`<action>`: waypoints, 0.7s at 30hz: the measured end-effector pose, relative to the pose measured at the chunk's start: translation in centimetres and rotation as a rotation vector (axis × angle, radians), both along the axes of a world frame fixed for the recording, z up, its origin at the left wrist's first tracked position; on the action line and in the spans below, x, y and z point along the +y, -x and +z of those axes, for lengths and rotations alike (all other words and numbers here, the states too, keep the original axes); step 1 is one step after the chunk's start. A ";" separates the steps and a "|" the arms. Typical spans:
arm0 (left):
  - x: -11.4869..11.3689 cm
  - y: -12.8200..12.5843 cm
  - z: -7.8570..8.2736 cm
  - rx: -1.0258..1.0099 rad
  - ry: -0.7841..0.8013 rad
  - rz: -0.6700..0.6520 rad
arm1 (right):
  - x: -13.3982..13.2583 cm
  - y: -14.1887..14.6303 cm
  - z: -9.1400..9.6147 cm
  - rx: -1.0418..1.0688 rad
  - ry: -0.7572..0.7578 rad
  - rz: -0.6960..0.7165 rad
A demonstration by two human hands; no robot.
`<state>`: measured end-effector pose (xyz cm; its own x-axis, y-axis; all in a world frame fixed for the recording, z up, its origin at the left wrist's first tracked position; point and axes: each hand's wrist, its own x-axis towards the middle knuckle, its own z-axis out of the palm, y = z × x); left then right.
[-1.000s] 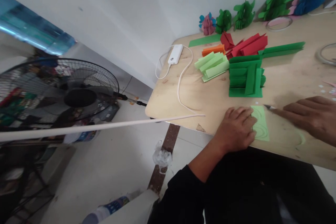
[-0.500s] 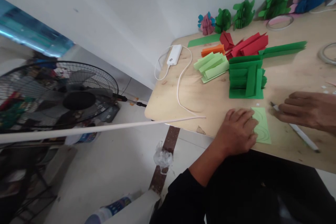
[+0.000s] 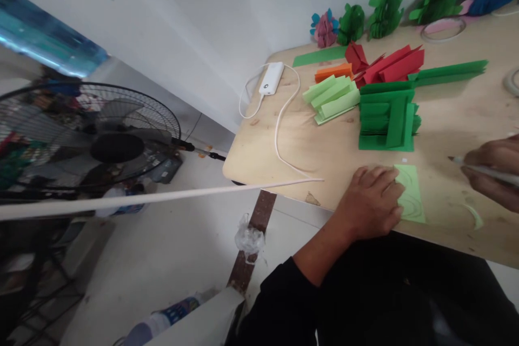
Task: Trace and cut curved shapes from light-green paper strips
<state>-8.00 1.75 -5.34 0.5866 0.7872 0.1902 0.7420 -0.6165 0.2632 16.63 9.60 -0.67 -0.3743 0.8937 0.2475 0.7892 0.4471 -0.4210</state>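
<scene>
My left hand point(image 3: 371, 203) lies flat, fingers together, on the near edge of the wooden table point(image 3: 308, 146). It presses down the left side of a light green paper slip point(image 3: 411, 193) marked with curved lines. My right hand point(image 3: 492, 170) is at the right edge of the view, fingers closed round a thin white craft knife point(image 3: 478, 167) whose tip points left, a little above the table and to the right of the slip. A curved light green offcut point(image 3: 474, 215) lies below that hand.
Stacks of folded dark green paper point(image 3: 387, 116), light green paper point(image 3: 332, 98), red paper point(image 3: 395, 65) and orange paper point(image 3: 333, 71) lie further back. A white power bank point(image 3: 271, 78) with its cable sits at the left. Paper flowers point(image 3: 351, 24) line the wall. A floor fan point(image 3: 89, 138) stands left.
My right hand has picked the knife up off the table and drawn back to the right. My left hand has stayed on the slip. The view has shifted slightly.
</scene>
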 end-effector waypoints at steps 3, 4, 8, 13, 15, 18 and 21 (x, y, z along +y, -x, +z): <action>0.0 0.0 0.1 -0.004 0.000 0.005 | -3.1 1.4 -0.1 0.080 0.046 -0.239; 0.0 0.0 0.0 -0.006 0.002 0.008 | -3.8 2.1 -0.2 0.114 0.079 -0.290; 0.0 0.0 0.0 -0.023 0.001 0.006 | -5.2 4.7 -1.4 0.374 0.167 -0.355; 0.1 0.0 0.1 -0.027 0.007 0.003 | -5.3 6.3 -3.1 0.438 0.215 -0.342; 0.1 0.0 0.2 -0.020 0.010 0.001 | -5.0 6.5 -3.6 0.421 0.218 -0.354; 0.1 0.1 0.3 -0.013 0.012 -0.002 | -4.7 6.5 -3.8 0.370 0.206 -0.380; 0.1 0.1 0.3 -0.012 0.017 -0.004 | -4.6 6.6 -3.7 0.340 0.195 -0.402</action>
